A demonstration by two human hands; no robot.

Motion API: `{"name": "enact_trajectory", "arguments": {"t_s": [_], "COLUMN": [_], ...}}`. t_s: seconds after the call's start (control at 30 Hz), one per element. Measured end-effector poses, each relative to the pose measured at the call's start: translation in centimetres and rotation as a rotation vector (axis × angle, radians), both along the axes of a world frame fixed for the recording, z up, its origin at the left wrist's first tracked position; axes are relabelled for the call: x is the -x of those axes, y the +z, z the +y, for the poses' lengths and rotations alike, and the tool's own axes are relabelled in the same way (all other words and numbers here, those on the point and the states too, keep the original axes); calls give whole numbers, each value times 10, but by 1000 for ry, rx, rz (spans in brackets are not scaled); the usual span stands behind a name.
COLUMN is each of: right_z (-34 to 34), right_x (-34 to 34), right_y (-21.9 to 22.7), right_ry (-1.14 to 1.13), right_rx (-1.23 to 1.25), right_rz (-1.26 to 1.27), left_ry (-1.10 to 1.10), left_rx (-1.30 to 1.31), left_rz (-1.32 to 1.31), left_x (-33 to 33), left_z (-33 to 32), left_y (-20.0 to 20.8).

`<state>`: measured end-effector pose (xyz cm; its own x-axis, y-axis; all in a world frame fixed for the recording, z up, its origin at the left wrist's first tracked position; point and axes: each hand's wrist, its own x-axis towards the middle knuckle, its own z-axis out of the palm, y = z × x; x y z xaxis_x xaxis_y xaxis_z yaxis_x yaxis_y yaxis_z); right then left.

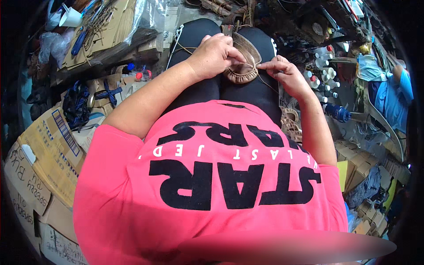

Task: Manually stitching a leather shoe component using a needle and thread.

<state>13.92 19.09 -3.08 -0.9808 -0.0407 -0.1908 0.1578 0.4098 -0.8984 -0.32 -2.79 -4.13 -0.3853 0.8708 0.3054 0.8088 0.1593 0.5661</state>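
Note:
A brown leather moccasin shoe (249,48) rests across my thighs, with puckered stitching round its toe near me. My left hand (215,56) lies over the shoe's left side, fingers pinched on a thin pale thread above the opening. At the right edge of the toe, my right hand (285,73) is closed, thumb and forefinger pinching the thread by the seam. Whether a needle is in either pinch is too small to tell. One loose thread end (267,84) hangs over my right thigh, and another thread (184,47) trails left of my left hand.
Several plastic bottles (326,73) stand to the right, past a blue bottle (338,112). At upper left are stacked cardboard sheets (104,37) and a white cup (70,17). Large cardboard boxes (51,150) fill the left. More brown shoes (290,121) lie beside my right thigh.

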Motion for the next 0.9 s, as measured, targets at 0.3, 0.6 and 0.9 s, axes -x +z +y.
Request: {"name": "enact_trajectory", "arguments": {"t_s": [0.3, 0.6, 0.9], "right_z": [6, -11, -26], "right_x": [6, -3, 1], "right_y": [-9, 9, 2], "right_ry": [31, -59, -298], "right_rx": [100, -4, 405], "right_rz": [-25, -11, -155], "left_ry": [-154, -78, 121], "left_rx": [98, 69, 203], "left_rz": [-248, -114, -668], "left_x": [11, -5, -14], "left_z": [20, 2, 19], "left_y": [2, 13, 5]}}
